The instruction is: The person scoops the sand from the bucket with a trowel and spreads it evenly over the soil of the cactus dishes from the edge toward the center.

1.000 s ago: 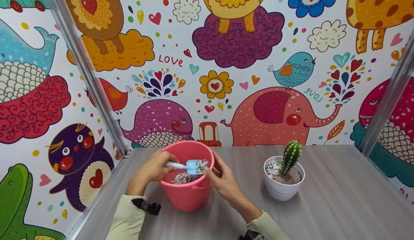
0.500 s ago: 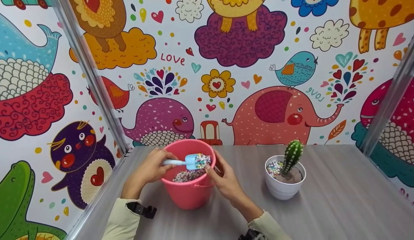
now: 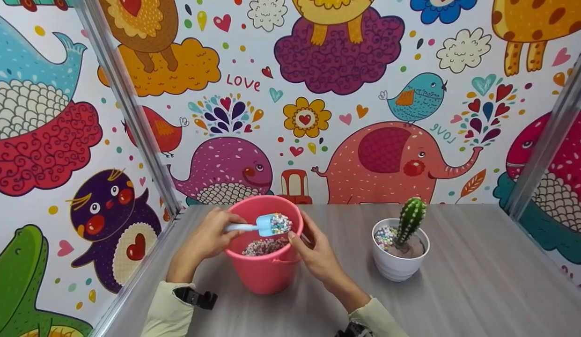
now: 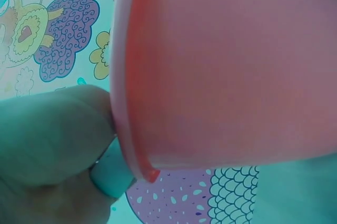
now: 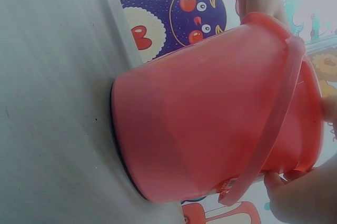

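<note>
My left hand (image 3: 209, 238) grips the handle of a light blue toy shovel (image 3: 264, 225). Small multicoloured pebbles (image 3: 281, 223) are heaped on its blade, which is held over the mouth of a pink bucket (image 3: 264, 276). More pebbles (image 3: 263, 246) lie inside, partly in view. On the bucket's right side my right hand (image 3: 320, 257) holds the rim, thumb in front near the blade's tip. The left wrist view has the bucket wall (image 4: 226, 76) with the shovel's handle end (image 4: 112, 174) under my fingers. In the right wrist view the bucket's handle (image 5: 274, 129) hangs against its side.
To the right stands a white pot (image 3: 399, 269) with a cactus (image 3: 409, 220), pebbles and brown soil in it. Printed walls (image 3: 360, 107) with metal corner posts (image 3: 131, 112) enclose the grey table (image 3: 477, 281) at the back and sides.
The shovel has risen a little and drifted slightly left, and its pebbles show more fully. My right hand keeps its hold on the bucket's rim. The head view has shifted slightly.
</note>
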A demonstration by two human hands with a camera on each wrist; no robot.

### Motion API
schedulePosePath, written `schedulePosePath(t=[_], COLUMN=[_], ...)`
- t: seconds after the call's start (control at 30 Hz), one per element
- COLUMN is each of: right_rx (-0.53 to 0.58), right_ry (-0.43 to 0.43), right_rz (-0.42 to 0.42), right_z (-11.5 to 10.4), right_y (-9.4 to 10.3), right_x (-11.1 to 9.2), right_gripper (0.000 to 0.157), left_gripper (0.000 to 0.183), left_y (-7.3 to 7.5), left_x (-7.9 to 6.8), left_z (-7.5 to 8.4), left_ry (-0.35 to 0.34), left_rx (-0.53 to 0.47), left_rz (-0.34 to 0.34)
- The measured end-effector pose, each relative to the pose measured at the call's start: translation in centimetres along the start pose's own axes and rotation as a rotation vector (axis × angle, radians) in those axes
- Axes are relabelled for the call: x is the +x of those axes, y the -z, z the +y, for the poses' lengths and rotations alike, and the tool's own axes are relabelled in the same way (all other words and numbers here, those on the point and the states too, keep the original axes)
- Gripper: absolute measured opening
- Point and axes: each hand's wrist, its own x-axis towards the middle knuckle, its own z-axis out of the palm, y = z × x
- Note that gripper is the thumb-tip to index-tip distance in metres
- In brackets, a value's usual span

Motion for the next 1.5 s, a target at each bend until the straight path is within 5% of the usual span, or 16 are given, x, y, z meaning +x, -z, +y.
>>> schedulePosePath(t=[0.27,0.73,0.9,1.27,1.5], right_rx=[0.018,0.037,-0.029,-0.242,-0.383], right_ry=[-0.011,0.007,0.019,0.099,0.14], right_rz=[-0.003,-0.081,-0.097,-0.131,-0.076], right_z=[0.1,0.8,1.5,1.5,0.2], right_y=[0.3,2.5,3.9,8.3,11.2], right_x=[0.0,-0.7,-1.4,-4.4,-6.4], right_gripper=[0.08,0.072,0.064,0.046,0.045], left_gripper=[0.016,0.017,0.017,0.015,0.015], left_y=[-0.3,-0.5,-0.4,0.4,0.5], left_x=[-0.1,-0.5,-0.7,-1.0,-1.1], left_z=[0.2,0.1,0.2,1.1,2.3], left_ry=[0.036,-0.016,-0.066,-0.04,-0.068], left_rx=[-0.009,-0.02,-0.013,-0.007,-0.016], left_rz=[0.007,0.045,0.079,0.101,0.096])
